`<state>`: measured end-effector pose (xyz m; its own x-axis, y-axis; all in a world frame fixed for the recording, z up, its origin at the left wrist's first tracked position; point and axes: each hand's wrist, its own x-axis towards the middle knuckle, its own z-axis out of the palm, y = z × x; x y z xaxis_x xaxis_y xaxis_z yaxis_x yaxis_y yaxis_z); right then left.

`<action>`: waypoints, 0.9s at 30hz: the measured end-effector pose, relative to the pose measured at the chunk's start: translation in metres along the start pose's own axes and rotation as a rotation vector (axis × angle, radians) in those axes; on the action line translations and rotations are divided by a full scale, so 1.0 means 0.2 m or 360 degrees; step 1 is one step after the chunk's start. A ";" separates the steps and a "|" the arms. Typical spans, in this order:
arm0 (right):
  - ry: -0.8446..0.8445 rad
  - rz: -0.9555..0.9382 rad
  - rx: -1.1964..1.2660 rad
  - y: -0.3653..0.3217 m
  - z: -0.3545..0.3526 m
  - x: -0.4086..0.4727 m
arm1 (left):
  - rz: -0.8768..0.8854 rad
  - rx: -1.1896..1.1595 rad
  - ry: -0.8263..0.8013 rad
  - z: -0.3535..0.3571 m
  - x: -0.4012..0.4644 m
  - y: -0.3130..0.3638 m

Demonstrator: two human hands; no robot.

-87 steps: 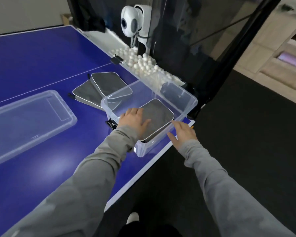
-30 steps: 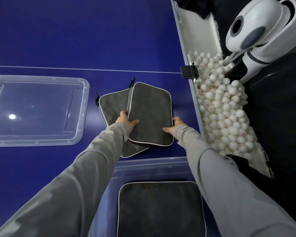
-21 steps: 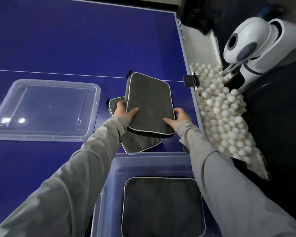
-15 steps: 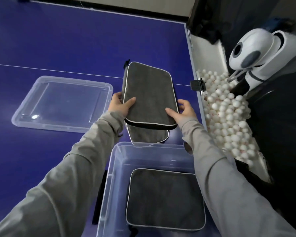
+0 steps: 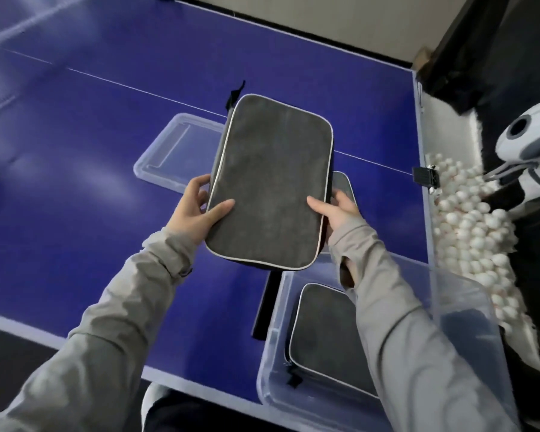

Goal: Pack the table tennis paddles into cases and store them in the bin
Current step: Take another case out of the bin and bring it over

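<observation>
I hold a grey paddle case (image 5: 268, 182) with white piping in the air above the blue table. My left hand (image 5: 194, 210) grips its left edge and my right hand (image 5: 337, 210) grips its right edge. A clear plastic bin (image 5: 468, 294) stands at the near right corner of the table, with another grey case (image 5: 321, 335) lying flat inside it. A third grey case (image 5: 343, 185) lies on the table behind my right hand, mostly hidden by the held case.
The bin's clear lid (image 5: 172, 151) lies on the blue table (image 5: 106, 213) to the left, partly hidden. A tray of several white balls (image 5: 468, 226) and a white ball machine (image 5: 530, 145) stand at the right. A black strip (image 5: 264, 304) lies left of the bin.
Both hands took the top case off the table and lifted it toward me. The view swung so the bin now sits lower right.
</observation>
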<state>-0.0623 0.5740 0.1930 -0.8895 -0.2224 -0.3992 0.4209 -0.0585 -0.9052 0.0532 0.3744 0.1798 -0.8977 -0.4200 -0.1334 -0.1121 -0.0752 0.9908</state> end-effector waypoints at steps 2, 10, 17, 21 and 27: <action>-0.0020 -0.0041 -0.0103 0.06 0.14 -0.05 | -0.0068 -0.0005 -0.0004 -0.19 -0.04 -0.05; -0.0226 -0.0229 -0.0395 0.36 0.79 -0.34 | -0.0413 -0.0203 -0.0063 -1.05 -0.19 -0.20; -0.0289 -0.0260 -0.0492 0.64 1.14 -0.52 | -0.0182 -0.0196 0.0090 -1.42 -0.21 -0.24; -0.0235 -0.0257 -0.0549 0.69 1.20 -0.52 | -0.0080 -0.0211 0.0104 -1.48 -0.21 -0.26; -0.0175 -0.0207 -0.0530 0.68 1.25 -0.40 | 0.0141 -0.0034 0.0099 -1.50 -0.09 -0.18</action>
<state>0.1108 0.3397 0.1382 -0.8997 -0.3382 -0.2759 0.2084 0.2227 -0.9524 0.2016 0.1142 0.1409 -0.8754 -0.4811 -0.0470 -0.0237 -0.0543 0.9982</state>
